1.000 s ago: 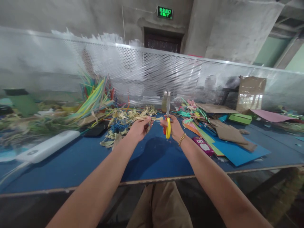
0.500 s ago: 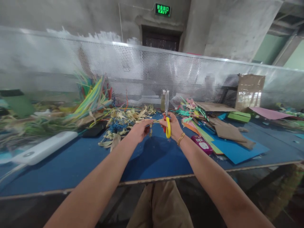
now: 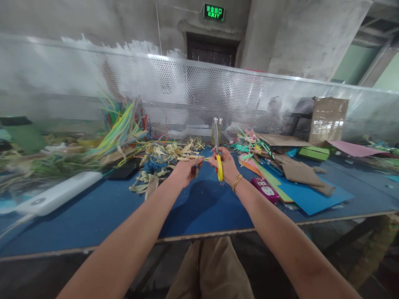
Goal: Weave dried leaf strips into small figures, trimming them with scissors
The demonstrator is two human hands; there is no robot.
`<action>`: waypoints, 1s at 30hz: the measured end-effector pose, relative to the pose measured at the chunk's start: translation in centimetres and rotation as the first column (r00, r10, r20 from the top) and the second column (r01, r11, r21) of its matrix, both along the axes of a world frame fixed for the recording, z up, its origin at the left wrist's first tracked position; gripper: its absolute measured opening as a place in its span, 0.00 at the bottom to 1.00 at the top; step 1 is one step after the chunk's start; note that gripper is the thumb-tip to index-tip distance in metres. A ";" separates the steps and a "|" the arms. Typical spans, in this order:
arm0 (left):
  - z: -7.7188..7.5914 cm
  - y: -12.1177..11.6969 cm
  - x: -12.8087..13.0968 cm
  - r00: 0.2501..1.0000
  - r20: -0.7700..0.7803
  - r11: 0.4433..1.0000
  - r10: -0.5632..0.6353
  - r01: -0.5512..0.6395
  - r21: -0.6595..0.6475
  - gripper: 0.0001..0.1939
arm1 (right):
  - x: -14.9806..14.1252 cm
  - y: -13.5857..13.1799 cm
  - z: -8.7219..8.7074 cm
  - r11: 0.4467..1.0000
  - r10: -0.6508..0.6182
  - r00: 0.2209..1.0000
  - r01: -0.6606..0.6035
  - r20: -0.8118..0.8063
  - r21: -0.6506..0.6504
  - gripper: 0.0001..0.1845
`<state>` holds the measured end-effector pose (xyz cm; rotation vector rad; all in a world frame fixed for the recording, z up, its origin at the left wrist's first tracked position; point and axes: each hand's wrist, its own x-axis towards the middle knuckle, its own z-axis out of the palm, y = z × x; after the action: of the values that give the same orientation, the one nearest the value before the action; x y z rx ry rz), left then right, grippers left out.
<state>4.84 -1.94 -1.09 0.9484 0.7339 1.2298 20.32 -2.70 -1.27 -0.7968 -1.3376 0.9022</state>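
One jar (image 3: 213,136), contents unclear, stands behind scissors (image 3: 220,168) in the right hand (image 3: 228,165).

1. A lit green-on-black exit sign (image 3: 213,12) hangs at the top centre, above a dark doorway (image 3: 212,52).
2. A silver perforated metal panel (image 3: 174,95) spans the frame behind the table.
3. At the left edge stands a green container with a dark top (image 3: 23,135), blurred.
4. A long white plastic block with a round mark (image 3: 64,193) lies at lower left, beside a flat black object (image 3: 124,169).
5. Right of centre, a purple box with white markings (image 3: 264,189) lies near a bright blue sheet (image 3: 324,201).
6. A brown board (image 3: 328,120) stands upright at right.
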 end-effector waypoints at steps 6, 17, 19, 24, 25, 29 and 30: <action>0.5 -0.2 0.2 0.991 0.113 0.981 0.071 -0.049 -0.188 0.06 | -0.3 -0.1 0.2 0.999 0.009 0.997 -0.013 0.082 0.044 0.26; -0.2 0.0 0.6 0.989 0.064 0.991 0.133 -0.134 0.003 0.08 | -1.0 -0.1 -0.5 0.954 0.024 0.977 -0.085 -0.211 -0.287 0.27; -0.5 0.0 0.8 0.992 0.042 0.992 0.116 -0.118 0.039 0.09 | -1.2 0.0 -0.8 0.943 0.049 0.968 -0.126 -0.247 -0.308 0.27; -1.2 0.3 1.0 0.994 0.050 0.992 0.097 -0.101 0.078 0.08 | -1.3 0.3 -1.0 0.970 0.039 0.964 -0.100 -0.261 -0.222 0.28; -1.2 0.3 1.0 0.994 0.046 0.992 0.098 -0.102 0.077 0.08 | -1.3 0.3 -1.0 0.975 0.027 0.968 -0.081 -0.251 -0.208 0.28; -0.9 0.2 0.9 0.999 0.002 0.998 0.053 -0.053 0.038 0.08 | -1.2 0.2 -0.8 0.984 -0.005 0.979 -0.031 -0.202 -0.178 0.28; -0.8 0.0 0.9 0.999 -0.003 0.999 0.045 -0.045 0.017 0.08 | -1.1 0.2 -0.7 0.984 -0.008 0.982 -0.026 -0.191 -0.177 0.28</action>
<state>5.73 -1.89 -1.87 0.9524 0.7524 1.2756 19.18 -2.51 -2.00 -0.8200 -1.1034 1.0897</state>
